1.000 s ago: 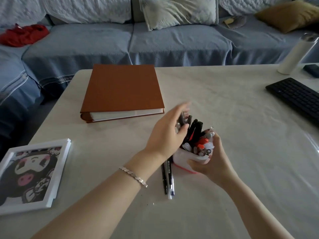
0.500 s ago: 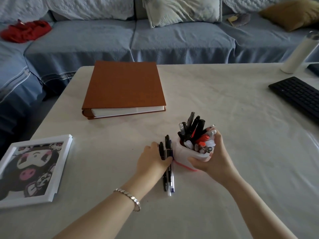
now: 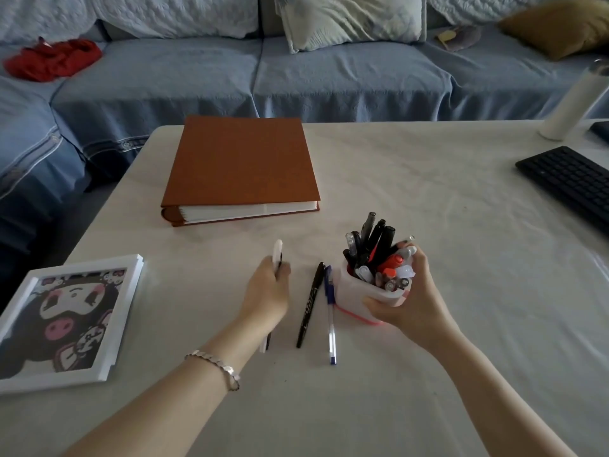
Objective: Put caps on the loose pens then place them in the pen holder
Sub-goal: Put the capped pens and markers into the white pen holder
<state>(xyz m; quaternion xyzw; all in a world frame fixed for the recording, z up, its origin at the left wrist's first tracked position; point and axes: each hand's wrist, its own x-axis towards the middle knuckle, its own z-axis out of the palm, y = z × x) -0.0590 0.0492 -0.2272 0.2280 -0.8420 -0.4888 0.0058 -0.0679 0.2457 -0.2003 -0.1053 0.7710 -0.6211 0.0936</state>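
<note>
My left hand (image 3: 267, 293) grips a white pen (image 3: 277, 250); its top pokes out above my fingers and its lower end shows below my palm. To its right two loose pens lie side by side on the table: a black pen (image 3: 309, 305) and a clear pen with a blue cap (image 3: 330, 311). My right hand (image 3: 410, 300) holds a white pen holder (image 3: 354, 291) with a red base, tilted toward me and packed with several pens and markers.
A brown album (image 3: 240, 163) lies behind the pens. A white picture frame (image 3: 62, 321) sits at the left edge, a black keyboard (image 3: 570, 183) and a white bottle (image 3: 575, 100) at the right. A blue sofa (image 3: 296, 74) runs behind the table.
My left hand came down from the holder's top to the loose pens, then moved left with the white pen in its grip. Two pens stay lying beside the holder. My right hand kept its hold.
</note>
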